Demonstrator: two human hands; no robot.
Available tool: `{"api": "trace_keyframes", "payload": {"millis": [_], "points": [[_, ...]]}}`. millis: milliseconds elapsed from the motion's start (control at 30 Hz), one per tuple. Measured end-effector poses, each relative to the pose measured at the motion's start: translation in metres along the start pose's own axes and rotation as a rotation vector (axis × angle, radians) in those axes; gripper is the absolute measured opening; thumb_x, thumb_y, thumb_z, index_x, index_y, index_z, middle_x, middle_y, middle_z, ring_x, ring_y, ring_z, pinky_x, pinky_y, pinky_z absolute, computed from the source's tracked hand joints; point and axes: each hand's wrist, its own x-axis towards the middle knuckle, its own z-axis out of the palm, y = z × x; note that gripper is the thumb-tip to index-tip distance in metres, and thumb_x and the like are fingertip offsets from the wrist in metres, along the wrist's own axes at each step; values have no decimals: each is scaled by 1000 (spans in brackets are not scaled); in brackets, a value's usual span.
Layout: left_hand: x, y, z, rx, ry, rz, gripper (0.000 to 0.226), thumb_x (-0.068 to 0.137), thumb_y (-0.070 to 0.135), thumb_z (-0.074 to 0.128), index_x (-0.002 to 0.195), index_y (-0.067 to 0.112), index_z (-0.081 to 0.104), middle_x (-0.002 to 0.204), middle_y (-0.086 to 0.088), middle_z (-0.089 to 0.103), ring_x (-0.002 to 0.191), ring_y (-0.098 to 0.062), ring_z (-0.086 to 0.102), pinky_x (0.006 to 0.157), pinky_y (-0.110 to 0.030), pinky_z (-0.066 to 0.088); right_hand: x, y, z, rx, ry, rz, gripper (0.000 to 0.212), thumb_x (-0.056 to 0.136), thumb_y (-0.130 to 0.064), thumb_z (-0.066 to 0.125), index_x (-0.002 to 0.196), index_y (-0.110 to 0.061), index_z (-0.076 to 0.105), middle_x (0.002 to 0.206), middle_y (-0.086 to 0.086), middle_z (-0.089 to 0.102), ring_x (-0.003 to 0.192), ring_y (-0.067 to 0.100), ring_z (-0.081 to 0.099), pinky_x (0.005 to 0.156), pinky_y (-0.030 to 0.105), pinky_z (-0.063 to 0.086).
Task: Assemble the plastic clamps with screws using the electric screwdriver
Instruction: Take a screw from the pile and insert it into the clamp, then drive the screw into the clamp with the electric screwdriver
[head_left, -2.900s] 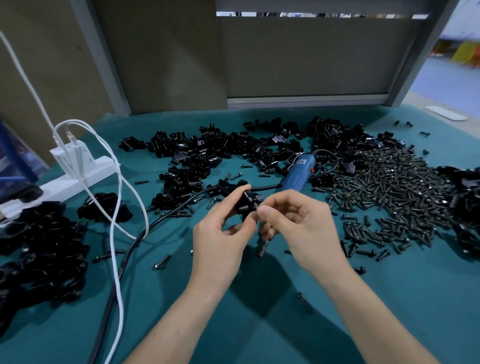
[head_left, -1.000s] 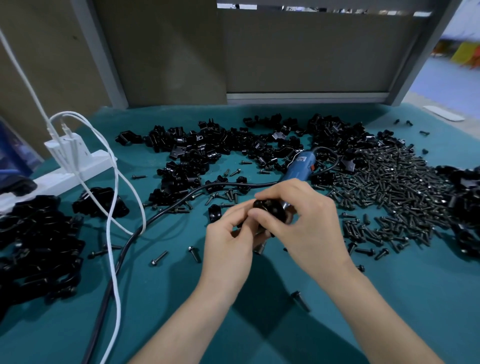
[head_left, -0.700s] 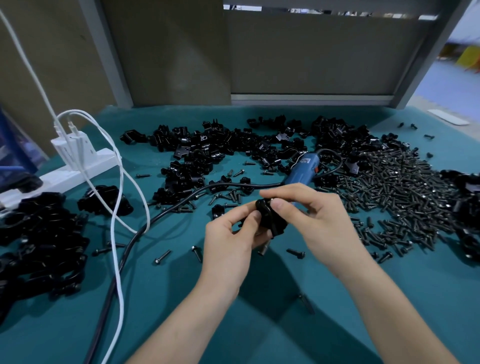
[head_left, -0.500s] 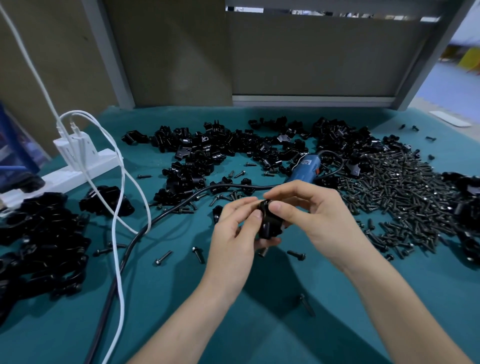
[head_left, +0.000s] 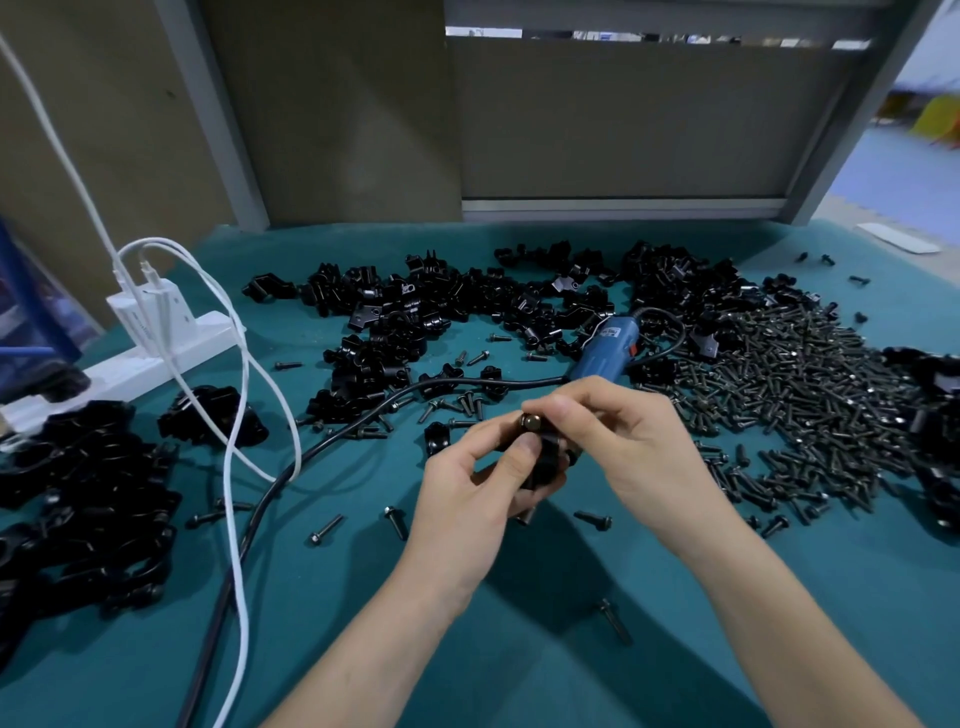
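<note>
My left hand (head_left: 470, 499) grips a black plastic clamp (head_left: 545, 460) above the middle of the teal mat (head_left: 805, 597). My right hand (head_left: 631, 449) pinches the head of a screw (head_left: 530, 421) that sits at the clamp's top. The blue electric screwdriver (head_left: 605, 351) lies on the mat just behind my hands, untouched, its black cable (head_left: 332, 441) running off to the lower left. A heap of loose black clamp parts (head_left: 467, 306) spreads across the back. A big pile of dark screws (head_left: 810, 384) lies to the right.
A white power strip (head_left: 156, 353) with chargers and white cables (head_left: 234, 467) sits at the left. A pile of black clamps (head_left: 83, 499) fills the left edge, more at the right edge (head_left: 935, 431). Single screws (head_left: 327, 529) lie scattered near my hands. A grey panel (head_left: 623, 119) walls the back.
My hands have turned the clamp between them; my right hand's fingers now pinch a screw head at its top. The screwdriver has stayed where it lay.
</note>
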Motion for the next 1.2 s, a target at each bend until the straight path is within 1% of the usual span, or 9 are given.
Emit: {"api": "trace_keyframes", "payload": {"millis": [133,267,433,600,733,900,1000,1100,1200], "points": [[3,-5,-3,0,16,1,22,94,11,56,110,10,70,105,-12,73,96,-26,71,88,-43,57,0,7,-4,-94,-7,-15,22,89,-10,66,90,-30,75,90,-7,70,85,6,64,79,18,49],[9,-8,-10,-22,65,4,22,95,8,54,111,13,69,98,-9,75,93,-28,72,84,-33,58,27,29,-30,-333,413,217,10,87,-26,69,95,-23,64,86,-8,66,78,6,65,71,21,52],[18,-13,-24,11,116,15,21,96,11,53,112,13,66,96,-6,76,95,-24,72,85,-30,57,78,47,-31,-513,186,720,61,74,-63,71,94,-9,52,85,8,60,69,22,57,53,29,40],[23,-14,-31,38,127,-18,19,97,11,52,107,18,68,96,-6,76,94,-24,72,81,-28,56,93,47,-26,-597,261,806,58,68,-58,75,95,-13,51,82,3,53,69,21,54,58,31,41],[24,-14,-32,121,86,-8,21,97,10,52,112,15,66,104,-6,73,92,-18,72,67,-18,52,86,56,-27,-317,439,756,54,69,-49,74,100,-8,57,83,6,58,67,21,55,55,29,41],[27,-10,-38,161,99,-53,20,97,15,53,110,17,67,104,-3,75,100,-15,69,87,-24,52,89,42,-36,592,565,540,36,75,-28,72,102,-11,56,95,8,65,78,21,64,65,31,54],[28,-5,-41,216,110,-11,21,98,14,52,108,23,69,104,-3,74,89,-7,69,74,-17,52,91,27,-39,1125,482,291,33,82,-20,63,111,-11,49,107,13,69,92,29,71,60,29,58],[26,-4,-43,464,150,143,26,97,15,55,98,36,72,109,15,63,94,-8,66,76,-22,54,91,17,-38,1237,362,92,17,91,-15,50,108,-14,50,105,6,71,76,16,70,56,21,55],[23,-6,-42,684,156,244,33,94,18,58,127,16,62,114,24,53,77,-2,65,69,-16,54,94,2,-35,1227,359,14,9,92,-15,50,96,-20,55,88,-6,67,55,5,55,51,19,48]]}}
